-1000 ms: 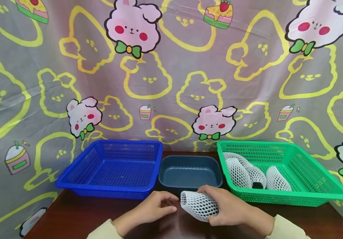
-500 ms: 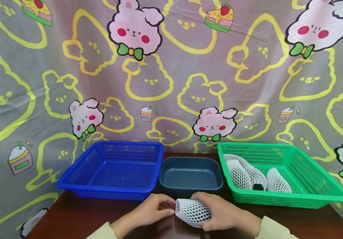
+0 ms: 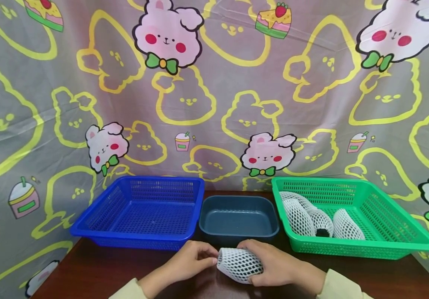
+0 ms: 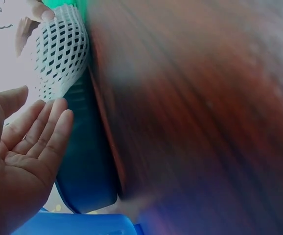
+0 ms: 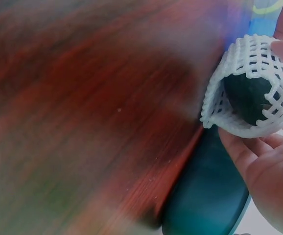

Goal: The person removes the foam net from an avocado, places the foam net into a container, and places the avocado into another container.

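My right hand (image 3: pixel 274 263) grips a white foam net sleeve (image 3: pixel 238 265) from its right side, low over the table in front of the dark tub. A dark, rounded item (image 5: pixel 247 95) shows inside the sleeve's open end in the right wrist view; its kind cannot be told. At the sleeve's other, narrower end is my left hand (image 3: pixel 190 259), its fingertips right at the rim. Seen from the left wrist, the fingers (image 4: pixel 53 134) of that hand are fairly straight, palm turned up, close below the sleeve (image 4: pixel 63 46).
A blue plastic basket (image 3: pixel 132 238) stands at the left, with nothing in it. Beside it is a dark blue-grey tub (image 3: pixel 238 238). On the right, a green basket (image 3: pixel 386 245) holds several white net-sleeved items (image 3: pixel 298 218). A patterned cloth (image 3: pixel 214 104) hangs behind.
The right hand has brought the net sleeve left and slightly down toward the left hand. The gap between the left fingertips and the sleeve's narrow end has closed.
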Available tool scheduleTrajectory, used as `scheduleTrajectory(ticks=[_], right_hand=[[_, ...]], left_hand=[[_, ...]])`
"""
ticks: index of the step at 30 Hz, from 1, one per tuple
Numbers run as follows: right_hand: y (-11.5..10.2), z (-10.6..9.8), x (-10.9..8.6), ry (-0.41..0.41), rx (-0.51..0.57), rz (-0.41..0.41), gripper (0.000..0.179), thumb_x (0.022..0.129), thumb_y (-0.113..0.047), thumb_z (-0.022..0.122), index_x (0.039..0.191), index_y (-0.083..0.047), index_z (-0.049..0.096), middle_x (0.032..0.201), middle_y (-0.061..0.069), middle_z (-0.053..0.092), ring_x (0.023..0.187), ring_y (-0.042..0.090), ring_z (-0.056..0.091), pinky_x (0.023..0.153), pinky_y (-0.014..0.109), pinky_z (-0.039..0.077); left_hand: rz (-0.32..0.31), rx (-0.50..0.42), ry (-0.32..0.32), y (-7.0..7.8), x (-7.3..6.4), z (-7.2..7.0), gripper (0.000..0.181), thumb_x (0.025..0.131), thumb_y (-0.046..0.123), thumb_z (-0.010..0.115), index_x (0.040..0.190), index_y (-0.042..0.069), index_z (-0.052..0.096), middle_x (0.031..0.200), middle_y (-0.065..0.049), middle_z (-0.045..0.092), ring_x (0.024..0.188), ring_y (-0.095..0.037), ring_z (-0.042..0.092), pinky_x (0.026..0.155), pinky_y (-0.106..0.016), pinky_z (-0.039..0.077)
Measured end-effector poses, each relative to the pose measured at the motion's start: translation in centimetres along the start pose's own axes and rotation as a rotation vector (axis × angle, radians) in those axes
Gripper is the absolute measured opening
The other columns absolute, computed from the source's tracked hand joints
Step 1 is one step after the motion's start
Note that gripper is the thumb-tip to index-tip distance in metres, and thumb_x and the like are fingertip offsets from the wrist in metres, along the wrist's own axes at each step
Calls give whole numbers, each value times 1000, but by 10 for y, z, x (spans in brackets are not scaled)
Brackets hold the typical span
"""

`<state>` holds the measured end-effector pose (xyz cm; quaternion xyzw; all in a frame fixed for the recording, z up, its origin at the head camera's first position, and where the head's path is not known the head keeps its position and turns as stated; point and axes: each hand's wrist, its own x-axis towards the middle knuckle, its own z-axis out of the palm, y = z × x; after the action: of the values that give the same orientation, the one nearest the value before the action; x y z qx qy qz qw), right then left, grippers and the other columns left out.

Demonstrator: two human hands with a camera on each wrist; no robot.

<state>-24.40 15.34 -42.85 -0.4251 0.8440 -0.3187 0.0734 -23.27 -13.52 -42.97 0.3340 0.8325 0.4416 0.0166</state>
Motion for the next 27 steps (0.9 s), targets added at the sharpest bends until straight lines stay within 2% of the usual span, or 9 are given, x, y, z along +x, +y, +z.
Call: scheduleTrajectory(ticks=[5, 11, 16, 22, 27], right_hand=[[1, -2, 0, -25, 16, 25, 58, 84, -41, 71, 133, -27, 43, 121, -8, 54, 100, 6, 54, 84, 27, 49], [2, -3, -2, -28, 12, 33, 61, 84, -43, 71, 135, -26, 43, 121, -8, 55, 100, 6, 54, 84, 28, 49], [1, -5, -3, -26, 21, 32, 62, 84, -44, 71, 136, -26, 44, 121, -8, 56, 99, 6, 55, 83, 28, 49], [0, -7, -5, -16, 24, 31, 62, 84, -44, 72, 136, -23, 45, 121, -8, 56, 100, 7, 55, 85, 28, 48], [-1, -11, -10, -8, 34, 39, 64, 85, -45, 72, 136, -15, 47, 121, -5, 57, 101, 8, 55, 87, 29, 48]], left_hand=[[2, -24, 38, 1, 3, 2, 10, 89, 16, 71, 97, 11, 75, 89, 8, 69, 78, -3, 61, 67, -23, 52], [-46, -176, 47, 5, 4, 6, 11, 87, 9, 72, 97, 5, 74, 88, 0, 70, 72, -5, 63, 65, -23, 53], [-48, -247, 64, 5, 7, 11, 13, 87, 6, 71, 99, 0, 73, 93, -6, 71, 81, -8, 65, 71, -22, 53], [-67, -304, 41, 4, 9, 16, 22, 84, -1, 70, 106, -7, 69, 101, -13, 70, 88, -15, 67, 74, -21, 53], [-54, -330, 20, 0, 8, 19, 26, 83, 0, 71, 108, -8, 67, 100, -11, 70, 89, -15, 67, 75, -23, 53]])
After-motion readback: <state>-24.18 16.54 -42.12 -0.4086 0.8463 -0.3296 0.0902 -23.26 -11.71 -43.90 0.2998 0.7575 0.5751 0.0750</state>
